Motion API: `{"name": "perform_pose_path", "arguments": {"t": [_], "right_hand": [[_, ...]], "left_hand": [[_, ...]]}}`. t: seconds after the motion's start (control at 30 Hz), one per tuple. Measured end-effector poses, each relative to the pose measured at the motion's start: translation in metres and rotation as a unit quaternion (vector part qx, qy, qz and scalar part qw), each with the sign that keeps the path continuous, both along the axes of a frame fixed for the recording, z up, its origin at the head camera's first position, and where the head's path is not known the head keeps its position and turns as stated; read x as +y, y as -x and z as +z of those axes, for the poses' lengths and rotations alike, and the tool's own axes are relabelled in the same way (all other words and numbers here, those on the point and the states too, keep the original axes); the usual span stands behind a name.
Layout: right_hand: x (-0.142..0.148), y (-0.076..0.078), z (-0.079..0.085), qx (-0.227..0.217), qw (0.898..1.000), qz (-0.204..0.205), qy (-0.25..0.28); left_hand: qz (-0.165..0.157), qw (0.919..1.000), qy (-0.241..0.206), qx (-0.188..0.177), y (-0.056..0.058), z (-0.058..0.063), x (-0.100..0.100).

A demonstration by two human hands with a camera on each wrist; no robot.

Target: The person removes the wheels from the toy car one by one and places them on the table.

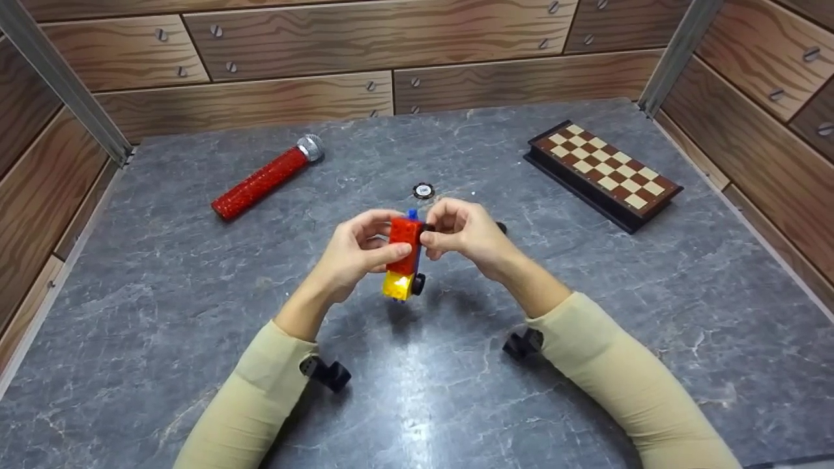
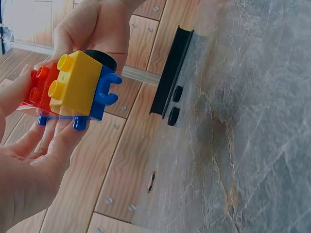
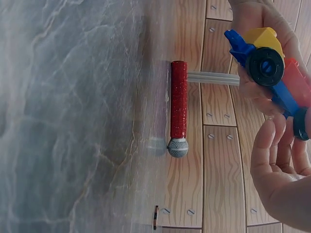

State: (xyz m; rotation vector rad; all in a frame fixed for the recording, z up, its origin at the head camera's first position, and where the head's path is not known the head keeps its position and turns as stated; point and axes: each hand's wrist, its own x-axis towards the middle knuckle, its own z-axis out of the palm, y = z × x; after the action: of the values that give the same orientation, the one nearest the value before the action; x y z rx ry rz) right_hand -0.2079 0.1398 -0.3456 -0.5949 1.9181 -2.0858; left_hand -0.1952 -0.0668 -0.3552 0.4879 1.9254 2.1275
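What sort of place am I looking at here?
Probably a purpose-built booth or staged workspace rather than a home room: wood-look panels enclose the marble-look table on the three visible sides, and metal strips run along the corners.

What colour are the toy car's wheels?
The wheels are black, clearest in the right wrist view.

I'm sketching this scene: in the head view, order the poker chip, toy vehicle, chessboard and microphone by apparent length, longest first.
1. Chessboard
2. Microphone
3. Toy vehicle, though held nearer the camera
4. Poker chip
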Motion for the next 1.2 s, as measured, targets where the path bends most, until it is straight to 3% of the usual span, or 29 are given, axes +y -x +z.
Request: {"name": "perform_pose_path", "arguments": {"t": [0.23, 0.87, 1.2], "right_hand": [[-0.0005, -0.0013, -0.0013, 0.007, 1.000, 0.014, 0.016], [-0.0008, -0.0025, 0.0023, 0.077, 0.996, 0.002, 0.046], [0.0012, 0.0012, 0.0047, 0.066, 0.997, 0.031, 0.027]], "left_hand": [[-0.001, 1.0000, 0.000, -0.002, -0.0012, -0.0009, 0.0000], [-0.004, 0.9958, -0.078, -0.049, -0.0070, 0.0059, 0.0040], [-0.005, 0.9970, -0.065, -0.042, -0.0081, 0.0052, 0.0051]]}}
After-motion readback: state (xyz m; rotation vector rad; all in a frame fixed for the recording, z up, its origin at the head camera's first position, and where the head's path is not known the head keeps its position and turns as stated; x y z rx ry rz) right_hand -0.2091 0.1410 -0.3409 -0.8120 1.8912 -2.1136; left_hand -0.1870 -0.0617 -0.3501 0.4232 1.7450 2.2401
